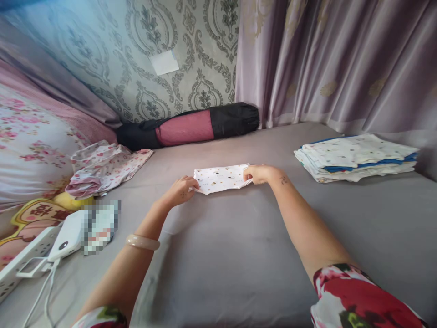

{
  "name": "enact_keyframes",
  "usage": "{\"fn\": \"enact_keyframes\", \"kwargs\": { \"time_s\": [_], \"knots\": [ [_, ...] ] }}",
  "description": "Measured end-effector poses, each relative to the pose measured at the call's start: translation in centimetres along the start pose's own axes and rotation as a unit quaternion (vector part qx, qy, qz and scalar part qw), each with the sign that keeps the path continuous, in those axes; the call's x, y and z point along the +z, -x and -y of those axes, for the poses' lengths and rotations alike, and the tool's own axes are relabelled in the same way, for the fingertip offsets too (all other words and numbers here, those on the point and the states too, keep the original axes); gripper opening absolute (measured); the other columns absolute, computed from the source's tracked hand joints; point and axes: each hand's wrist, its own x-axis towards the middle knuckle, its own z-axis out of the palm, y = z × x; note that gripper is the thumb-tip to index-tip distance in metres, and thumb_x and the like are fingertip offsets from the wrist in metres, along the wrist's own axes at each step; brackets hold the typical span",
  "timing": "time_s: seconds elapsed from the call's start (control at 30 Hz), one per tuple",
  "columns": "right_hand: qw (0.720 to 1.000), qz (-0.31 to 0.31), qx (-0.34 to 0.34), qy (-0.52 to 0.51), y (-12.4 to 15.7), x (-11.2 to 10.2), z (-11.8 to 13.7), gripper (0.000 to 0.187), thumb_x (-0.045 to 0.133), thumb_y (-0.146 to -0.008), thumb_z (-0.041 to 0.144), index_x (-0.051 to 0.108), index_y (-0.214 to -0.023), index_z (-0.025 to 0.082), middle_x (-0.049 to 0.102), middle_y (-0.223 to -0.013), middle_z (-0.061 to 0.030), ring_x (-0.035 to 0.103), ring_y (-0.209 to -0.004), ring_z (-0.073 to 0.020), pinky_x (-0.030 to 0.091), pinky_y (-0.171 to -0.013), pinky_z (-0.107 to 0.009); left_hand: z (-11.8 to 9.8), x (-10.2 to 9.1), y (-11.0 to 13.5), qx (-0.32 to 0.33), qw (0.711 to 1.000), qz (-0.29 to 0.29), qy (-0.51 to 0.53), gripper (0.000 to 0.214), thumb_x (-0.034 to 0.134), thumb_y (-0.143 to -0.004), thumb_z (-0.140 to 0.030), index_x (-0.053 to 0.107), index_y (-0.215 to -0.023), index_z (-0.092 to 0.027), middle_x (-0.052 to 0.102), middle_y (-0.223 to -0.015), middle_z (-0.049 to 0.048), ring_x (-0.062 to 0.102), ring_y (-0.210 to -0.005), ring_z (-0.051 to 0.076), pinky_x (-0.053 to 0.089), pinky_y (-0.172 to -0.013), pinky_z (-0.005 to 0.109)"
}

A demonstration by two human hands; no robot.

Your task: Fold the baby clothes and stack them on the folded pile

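A small white cloth [221, 177] with tiny printed spots lies folded flat on the grey bed sheet [232, 255]. My left hand [180, 190] pinches its left end, fingers closed on the fabric. My right hand [261, 173] grips its right end, fingers closed too. A pale bangle [142, 242] sits on my left forearm.
A stack of folded white and blue cloths [357, 157] lies at the right. A crumpled floral garment [105, 167] lies at the left, beside a floral pillow [30, 146]. A black and pink roll bag [189, 126] rests against the wall. A white power bank [68, 237] and cables sit at the lower left.
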Motion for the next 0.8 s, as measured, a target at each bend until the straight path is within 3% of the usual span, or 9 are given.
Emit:
{"fn": "enact_keyframes", "kwargs": {
  "time_s": [0.1,0.17,0.27,0.37,0.43,0.6,0.8],
  "knots": [
    [0.999,0.027,-0.009,-0.024,-0.1,-0.2,-0.5,0.044,0.054,-0.074,0.000,0.078,-0.096,0.030,0.072,-0.106,-0.0027,0.067,-0.086,-0.0202,0.047,-0.069,-0.028,-0.9,-0.6,-0.2,-0.022,0.999,0.029,-0.005,0.027,0.047,-0.069,-0.009,0.066,-0.083,-0.021,0.069,-0.096,0.0054,0.059,-0.098,0.023,0.047,-0.088,0.034],
    [1.000,0.003,-0.001,-0.030,-0.2,-0.2,-0.4,0.037,0.055,-0.076,0.002,0.079,-0.091,0.026,0.073,-0.102,-0.0049,0.068,-0.084,-0.0211,0.047,-0.070,-0.029,-1.5,-1.0,-0.7,-0.059,0.998,0.030,-0.012,0.023,0.046,-0.072,-0.011,0.066,-0.078,-0.021,0.069,-0.088,0.0052,0.061,-0.093,0.023,0.047,-0.085,0.034],
    [0.993,-0.112,-0.023,-0.034,-0.8,0.4,0.7,0.039,0.052,-0.079,0.004,0.075,-0.103,0.025,0.072,-0.111,-0.0061,0.066,-0.100,-0.0228,0.047,-0.081,-0.030,-2.5,-1.0,-2.0,-0.109,0.993,-0.022,-0.031,0.026,0.043,-0.079,-0.013,0.067,-0.083,-0.020,0.069,-0.087,0.0065,0.063,-0.089,0.023,0.049,-0.083,0.034],
    [0.967,-0.238,-0.080,-0.041,-2.1,2.1,2.6,0.045,0.038,-0.091,0.010,0.062,-0.127,0.020,0.063,-0.130,-0.0079,0.057,-0.119,-0.0213,0.042,-0.098,-0.031,-3.6,0.0,-3.9,-0.115,0.990,-0.081,-0.032,0.033,0.040,-0.083,-0.013,0.065,-0.105,-0.020,0.069,-0.109,0.0084,0.063,-0.101,0.023,0.049,-0.089,0.036],
    [0.955,-0.271,-0.113,-0.034,-3.0,3.7,3.7,0.045,0.032,-0.097,0.019,0.053,-0.136,0.014,0.055,-0.140,-0.0111,0.047,-0.131,-0.0227,0.034,-0.109,-0.036,-4.4,1.1,-5.1,-0.106,0.990,-0.086,-0.027,0.037,0.039,-0.089,-0.016,0.059,-0.120,-0.019,0.063,-0.127,0.0087,0.058,-0.117,0.024,0.045,-0.099,0.039],
    [0.951,-0.271,-0.148,-0.006,-4.6,7.0,4.8,0.056,0.023,-0.099,0.028,0.036,-0.147,0.004,0.034,-0.155,-0.0148,0.023,-0.146,-0.0247,0.014,-0.120,-0.046,-6.1,3.9,-7.0,-0.127,0.988,-0.064,-0.056,0.046,0.031,-0.100,-0.032,0.043,-0.141,-0.015,0.042,-0.151,0.0098,0.027,-0.145,0.026,0.022,-0.118,0.048],
    [0.962,-0.242,-0.128,-0.007,-5.1,8.2,4.9,0.059,0.022,-0.097,0.028,0.033,-0.150,0.004,0.032,-0.156,-0.0133,0.025,-0.145,-0.0234,0.014,-0.120,-0.045,-6.7,5.6,-6.6,-0.131,0.988,-0.016,-0.078,0.055,0.023,-0.101,-0.034,0.032,-0.149,-0.008,0.035,-0.155,0.0125,0.026,-0.145,0.027,0.019,-0.119,0.046]
  ]
}}
